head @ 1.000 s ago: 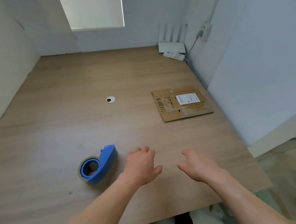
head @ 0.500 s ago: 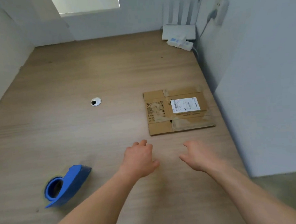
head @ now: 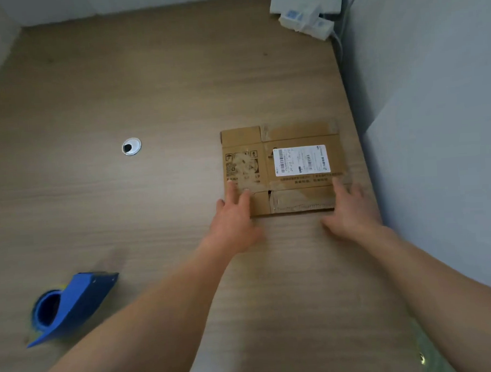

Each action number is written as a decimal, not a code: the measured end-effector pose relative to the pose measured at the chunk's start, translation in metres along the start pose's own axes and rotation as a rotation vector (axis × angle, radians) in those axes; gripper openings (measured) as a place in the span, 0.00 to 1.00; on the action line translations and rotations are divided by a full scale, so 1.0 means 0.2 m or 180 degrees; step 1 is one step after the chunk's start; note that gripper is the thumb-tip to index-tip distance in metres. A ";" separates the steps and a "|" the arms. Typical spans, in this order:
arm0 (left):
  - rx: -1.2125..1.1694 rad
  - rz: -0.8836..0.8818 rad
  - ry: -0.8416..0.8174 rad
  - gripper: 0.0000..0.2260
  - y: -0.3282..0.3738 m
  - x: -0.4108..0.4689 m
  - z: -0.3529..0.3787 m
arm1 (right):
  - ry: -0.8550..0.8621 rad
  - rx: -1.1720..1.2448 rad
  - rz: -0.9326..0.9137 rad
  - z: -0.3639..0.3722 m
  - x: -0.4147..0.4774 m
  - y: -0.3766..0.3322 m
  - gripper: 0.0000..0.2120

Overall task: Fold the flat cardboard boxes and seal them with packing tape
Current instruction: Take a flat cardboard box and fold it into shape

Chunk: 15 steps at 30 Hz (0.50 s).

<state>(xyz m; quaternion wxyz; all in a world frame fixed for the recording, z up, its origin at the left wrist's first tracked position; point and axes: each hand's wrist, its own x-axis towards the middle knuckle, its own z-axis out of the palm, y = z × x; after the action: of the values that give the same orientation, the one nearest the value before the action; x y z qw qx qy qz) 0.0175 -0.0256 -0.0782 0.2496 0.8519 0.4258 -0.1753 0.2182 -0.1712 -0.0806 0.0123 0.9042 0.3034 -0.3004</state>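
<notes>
A flat brown cardboard box [head: 283, 169] with a white shipping label lies on the wooden table [head: 148, 91], close to the right wall. My left hand [head: 234, 215] rests with spread fingers on the box's near left corner. My right hand [head: 349, 208] lies with fingers apart at the near right corner, touching its edge. Neither hand grips anything. A blue tape dispenser [head: 71, 306] with a roll of packing tape sits on the table at the near left, well away from both hands.
A round metal cable grommet [head: 131, 146] is set in the tabletop left of the box. A white router and a power strip [head: 306, 17] stand at the far right corner. A pale wall runs along the table's right edge.
Both hands have reached forward from the bare table to the near edge of the flat box. The view has moved closer to the box and tilted down.
</notes>
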 end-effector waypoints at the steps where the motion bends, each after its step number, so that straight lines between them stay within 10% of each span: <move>1: -0.0061 -0.0044 -0.0012 0.41 0.00 0.01 0.02 | 0.0051 0.0021 0.0026 0.02 0.00 0.00 0.46; 15: -0.0397 -0.0368 0.0814 0.40 -0.19 -0.33 -0.05 | 0.0521 0.0942 -0.0413 0.08 -0.38 -0.01 0.47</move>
<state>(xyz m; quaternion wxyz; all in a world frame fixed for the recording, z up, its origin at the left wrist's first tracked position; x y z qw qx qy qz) -0.0513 -0.0426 -0.0472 0.2353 0.8242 0.5124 -0.0526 0.1613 -0.2143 -0.0520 -0.1651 0.8961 0.3135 -0.2673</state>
